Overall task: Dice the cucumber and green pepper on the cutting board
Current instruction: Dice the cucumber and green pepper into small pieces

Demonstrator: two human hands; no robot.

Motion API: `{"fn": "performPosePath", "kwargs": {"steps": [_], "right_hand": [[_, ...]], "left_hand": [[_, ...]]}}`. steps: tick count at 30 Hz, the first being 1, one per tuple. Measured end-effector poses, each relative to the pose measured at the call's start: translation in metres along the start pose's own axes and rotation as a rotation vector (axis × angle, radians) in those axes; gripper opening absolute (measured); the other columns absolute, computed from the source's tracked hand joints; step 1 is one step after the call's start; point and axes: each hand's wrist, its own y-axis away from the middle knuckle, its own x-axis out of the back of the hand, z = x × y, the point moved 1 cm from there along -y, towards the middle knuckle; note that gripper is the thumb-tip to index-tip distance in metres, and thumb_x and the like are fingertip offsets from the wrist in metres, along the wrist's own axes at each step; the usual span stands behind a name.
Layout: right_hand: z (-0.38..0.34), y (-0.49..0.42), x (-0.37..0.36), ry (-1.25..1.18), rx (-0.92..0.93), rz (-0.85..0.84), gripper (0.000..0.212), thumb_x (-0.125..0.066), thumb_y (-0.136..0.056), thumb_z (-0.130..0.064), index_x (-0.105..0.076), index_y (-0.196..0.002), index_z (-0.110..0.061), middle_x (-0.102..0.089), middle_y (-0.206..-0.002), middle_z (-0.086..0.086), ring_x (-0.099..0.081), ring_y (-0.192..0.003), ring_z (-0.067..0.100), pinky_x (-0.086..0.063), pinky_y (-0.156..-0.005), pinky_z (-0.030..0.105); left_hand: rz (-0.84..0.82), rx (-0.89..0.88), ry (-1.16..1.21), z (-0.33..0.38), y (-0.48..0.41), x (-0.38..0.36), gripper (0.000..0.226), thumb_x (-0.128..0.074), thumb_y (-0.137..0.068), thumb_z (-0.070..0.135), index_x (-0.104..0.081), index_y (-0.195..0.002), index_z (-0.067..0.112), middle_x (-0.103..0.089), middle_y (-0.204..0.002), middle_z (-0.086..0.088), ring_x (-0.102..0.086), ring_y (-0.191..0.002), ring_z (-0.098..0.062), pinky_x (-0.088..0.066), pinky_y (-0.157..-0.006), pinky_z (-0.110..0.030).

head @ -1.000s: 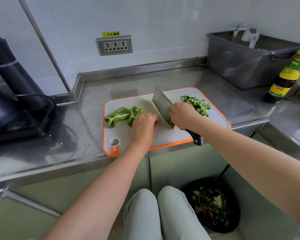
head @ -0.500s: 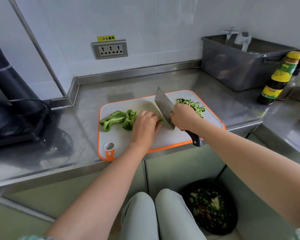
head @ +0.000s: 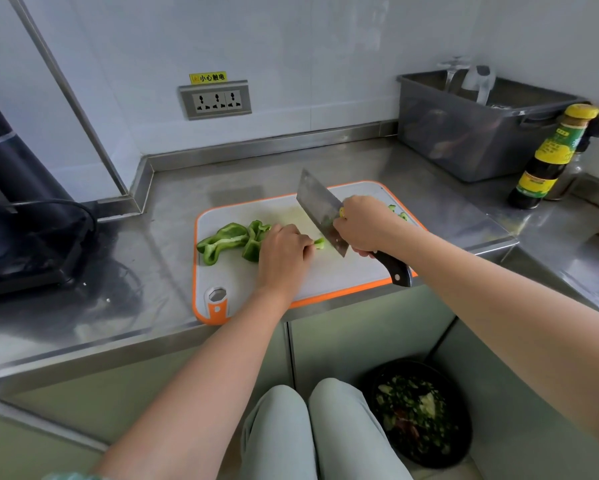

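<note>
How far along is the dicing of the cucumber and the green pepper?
Done: some diced pieces lie behind the right hand. In hand: the left hand holds a small green piece beside the cleaver, which the right hand grips. Left: the large green pepper pieces on the cutting board are not yet diced.

Countertop (head: 256,168) behind the cutting board (head: 325,275) is free; pepper pieces (head: 228,239) (left side) and the tilted cleaver (head: 320,209) block the board's middle.
</note>
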Motion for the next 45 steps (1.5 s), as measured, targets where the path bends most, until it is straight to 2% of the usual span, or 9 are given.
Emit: {"fn": "performPosePath", "kwargs": {"steps": [3,7,12,18,23,25,30,37,45], "right_hand": [[-0.003,0.003,-0.001,0.073,0.025,-0.011,0.017,-0.044,-0.085,-0.001,-0.046,-0.069,-0.003,-0.058,-0.05,0.012,-0.052,-0.039,0.024,-0.04,-0.042,0.025],[-0.002,0.007,-0.009,0.076,0.018,-0.028,0.022,-0.041,-0.088,-0.002,-0.044,-0.066,-0.004,-0.052,-0.045,0.009,-0.048,-0.035,0.02,-0.038,-0.042,0.023],[-0.003,0.006,-0.013,0.063,-0.003,-0.054,0.032,-0.042,-0.089,-0.004,-0.045,-0.058,-0.004,-0.045,-0.028,0.002,-0.045,-0.027,0.015,-0.037,-0.04,0.022],[-0.004,0.004,-0.023,-0.01,-0.032,-0.021,0.029,-0.043,-0.091,-0.005,-0.043,-0.062,-0.006,-0.046,-0.03,0.003,-0.046,-0.031,0.016,-0.035,-0.041,0.02],[-0.007,0.0,-0.027,-0.067,-0.029,0.064,0.017,-0.044,-0.096,-0.009,-0.048,-0.08,-0.008,-0.057,-0.073,0.012,-0.054,-0.061,0.026,-0.043,-0.049,0.028],[-0.002,0.001,-0.023,-0.123,0.006,0.124,0.026,-0.04,-0.097,-0.013,-0.041,-0.072,-0.015,-0.061,-0.087,0.017,-0.054,-0.069,0.027,-0.05,-0.06,0.033],[-0.002,0.007,-0.008,-0.076,-0.055,0.002,0.013,-0.043,-0.093,-0.005,-0.053,-0.084,0.0,-0.055,-0.057,0.011,-0.054,-0.048,0.026,-0.041,-0.044,0.026],[-0.006,0.01,-0.017,-0.029,-0.024,-0.059,0.025,-0.042,-0.091,-0.003,-0.044,-0.066,-0.004,-0.052,-0.045,0.009,-0.046,-0.033,0.019,-0.036,-0.039,0.021],[-0.005,-0.001,-0.026,-0.106,-0.051,0.052,0.011,-0.043,-0.098,-0.012,-0.049,-0.091,-0.003,-0.05,-0.06,0.01,-0.056,-0.054,0.028,-0.042,-0.047,0.028]], "left_hand": [[-0.015,0.014,0.015,0.001,-0.001,0.0,0.015,-0.069,-0.069,0.002,-0.072,-0.059,0.012,-0.054,-0.056,-0.006,-0.044,-0.06,-0.025,-0.035,-0.053,-0.029],[-0.048,0.018,0.021,0.002,-0.001,0.003,0.009,-0.069,-0.075,0.007,-0.077,-0.073,0.011,-0.057,-0.065,-0.008,-0.049,-0.069,-0.03,-0.028,-0.061,-0.029],[-0.06,0.009,0.016,0.003,-0.001,0.004,0.011,-0.07,-0.069,0.003,-0.075,-0.067,0.013,-0.056,-0.063,-0.007,-0.049,-0.065,-0.029,-0.022,-0.059,-0.029],[-0.086,0.02,0.015,0.002,-0.002,0.001,0.012,-0.069,-0.071,0.006,-0.071,-0.061,0.013,-0.055,-0.063,-0.009,-0.048,-0.064,-0.031,-0.023,-0.058,-0.03],[-0.071,0.02,0.007,0.001,-0.001,0.001,0.012,-0.069,-0.073,0.009,-0.072,-0.063,0.014,-0.055,-0.063,-0.009,-0.048,-0.064,-0.03,-0.028,-0.056,-0.03],[-0.06,0.026,0.029,0.001,-0.001,-0.001,0.012,-0.069,-0.075,0.009,-0.074,-0.065,0.014,-0.054,-0.062,-0.009,-0.049,-0.064,-0.029,-0.035,-0.055,-0.031],[-0.049,0.056,0.036,0.0,-0.002,-0.002,0.011,-0.068,-0.072,0.002,-0.075,-0.067,0.01,-0.054,-0.06,-0.011,-0.051,-0.064,-0.031,-0.036,-0.055,-0.031],[-0.064,0.039,0.023,0.0,-0.002,-0.001,0.013,-0.064,-0.075,0.008,-0.073,-0.067,0.015,-0.057,-0.067,-0.008,-0.049,-0.068,-0.03,-0.033,-0.059,-0.034],[-0.063,0.035,-0.012,0.001,-0.001,0.002,0.011,-0.069,-0.077,0.012,-0.073,-0.067,0.014,-0.058,-0.062,-0.01,-0.052,-0.064,-0.031,-0.032,-0.058,-0.032]]}}
